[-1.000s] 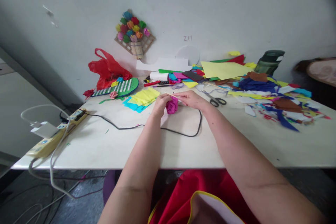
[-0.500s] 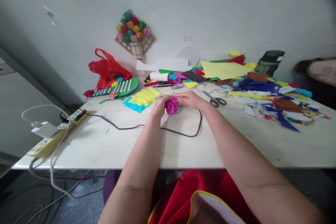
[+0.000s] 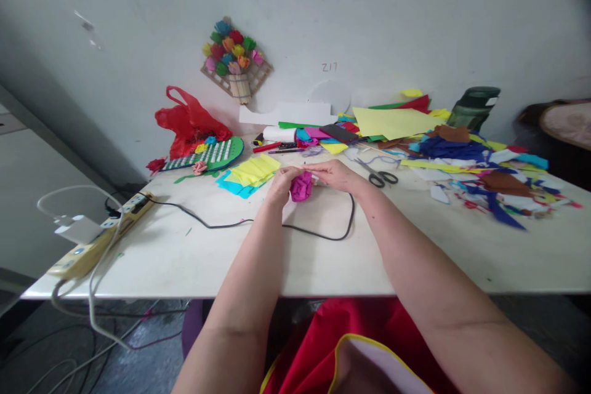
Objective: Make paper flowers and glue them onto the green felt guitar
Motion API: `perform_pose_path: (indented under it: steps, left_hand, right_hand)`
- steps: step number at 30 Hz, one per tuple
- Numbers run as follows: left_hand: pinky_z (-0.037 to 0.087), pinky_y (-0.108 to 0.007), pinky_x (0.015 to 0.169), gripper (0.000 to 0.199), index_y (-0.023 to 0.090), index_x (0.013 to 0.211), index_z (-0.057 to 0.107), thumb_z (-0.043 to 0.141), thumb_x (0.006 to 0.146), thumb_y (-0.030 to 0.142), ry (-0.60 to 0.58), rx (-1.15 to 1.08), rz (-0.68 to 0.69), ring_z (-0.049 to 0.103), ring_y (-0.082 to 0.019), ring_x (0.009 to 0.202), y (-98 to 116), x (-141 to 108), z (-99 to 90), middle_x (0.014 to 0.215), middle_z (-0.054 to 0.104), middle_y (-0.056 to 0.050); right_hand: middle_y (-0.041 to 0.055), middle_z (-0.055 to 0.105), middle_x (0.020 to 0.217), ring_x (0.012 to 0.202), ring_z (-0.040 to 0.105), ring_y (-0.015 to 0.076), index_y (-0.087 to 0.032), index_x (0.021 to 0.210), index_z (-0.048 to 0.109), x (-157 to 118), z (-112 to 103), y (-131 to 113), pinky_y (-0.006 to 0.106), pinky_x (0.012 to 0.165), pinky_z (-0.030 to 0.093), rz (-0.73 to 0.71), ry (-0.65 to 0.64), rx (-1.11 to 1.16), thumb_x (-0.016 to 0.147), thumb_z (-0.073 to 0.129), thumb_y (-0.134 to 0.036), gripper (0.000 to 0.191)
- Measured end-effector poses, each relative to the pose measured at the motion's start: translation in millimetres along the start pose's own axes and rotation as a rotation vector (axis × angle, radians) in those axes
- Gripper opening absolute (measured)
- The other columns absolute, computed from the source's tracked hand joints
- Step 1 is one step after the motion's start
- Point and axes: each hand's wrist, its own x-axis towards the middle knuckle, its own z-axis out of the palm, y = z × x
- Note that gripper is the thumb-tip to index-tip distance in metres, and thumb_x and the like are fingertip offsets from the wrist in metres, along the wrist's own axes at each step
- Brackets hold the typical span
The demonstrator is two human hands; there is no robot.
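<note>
Over the middle of the white table, a crumpled magenta paper piece [image 3: 301, 186] sits between my two hands. My left hand [image 3: 284, 183] is closed on its left side, thumb and fingers bent round the paper. From the right, my right hand [image 3: 333, 175] reaches in with fingers pressed together, their tips meeting those of the left above the paper. Something small and whitish shows under the right fingers, too small to make out. Yellow paper sheets [image 3: 253, 170] lie over blue ones [image 3: 237, 188] to the left of my hands.
Black scissors [image 3: 382, 179] lie right of my hands. A black cable [image 3: 323, 237] loops in front of them. Paper scraps [image 3: 505, 184] and a green bottle [image 3: 474, 108] are at the right. At the left are a power strip [image 3: 83, 257] and a red bag [image 3: 189, 118].
The magenta paper has turned slightly between my fingers and shifted a little to the left. Both hands keep nearly the same place.
</note>
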Motion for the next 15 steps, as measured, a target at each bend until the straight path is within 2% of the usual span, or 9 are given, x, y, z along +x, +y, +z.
perform_pose_path:
  steps: [5,11,13,15]
  left_hand:
    - [0.037,-0.022,0.047,0.018,0.013,0.054,0.057,0.066,0.054,0.029,0.007,-0.008,0.01,0.05,-0.01,0.045,-1.1,0.4,-0.7,0.049,0.056,0.0]
    - [0.035,-0.022,0.047,0.021,0.014,0.053,0.056,0.067,0.056,0.031,-0.003,0.02,0.02,0.048,-0.009,0.044,0.6,-0.3,0.1,0.048,0.055,0.0]
    - [0.032,-0.021,0.045,0.022,0.014,0.051,0.054,0.066,0.057,0.031,0.001,0.032,0.03,0.045,-0.008,0.043,1.2,-0.8,0.2,0.047,0.053,0.001]
    - [0.029,-0.021,0.043,0.021,0.014,0.05,0.053,0.065,0.057,0.03,0.005,0.05,0.046,0.042,-0.007,0.042,0.6,-0.8,-0.2,0.046,0.05,0.002]
  right_hand:
    - [0.0019,0.067,0.071,0.072,0.059,0.0167,-0.024,0.105,0.072,-2.8,-0.3,-8.1,0.029,0.068,0.046,0.014,0.016,-0.015,0.077,0.061,-0.026,0.03]
    - [-0.0047,0.048,0.05,0.049,0.043,0.0106,-0.015,0.122,0.06,-1.9,-0.5,-9.5,0.025,0.057,0.039,0.116,-0.047,0.001,0.083,0.05,-0.026,0.041]
    - [-0.006,0.044,0.047,0.048,0.042,0.0105,-0.014,0.113,0.064,-1.4,-0.1,-9.3,0.024,0.055,0.037,0.095,-0.044,-0.018,0.085,0.046,-0.031,0.038]
    - [-0.0056,0.044,0.047,0.049,0.043,0.0108,-0.015,0.095,0.068,-0.9,1.0,-9.3,0.024,0.055,0.036,0.074,-0.029,-0.05,0.085,0.044,-0.036,0.034]
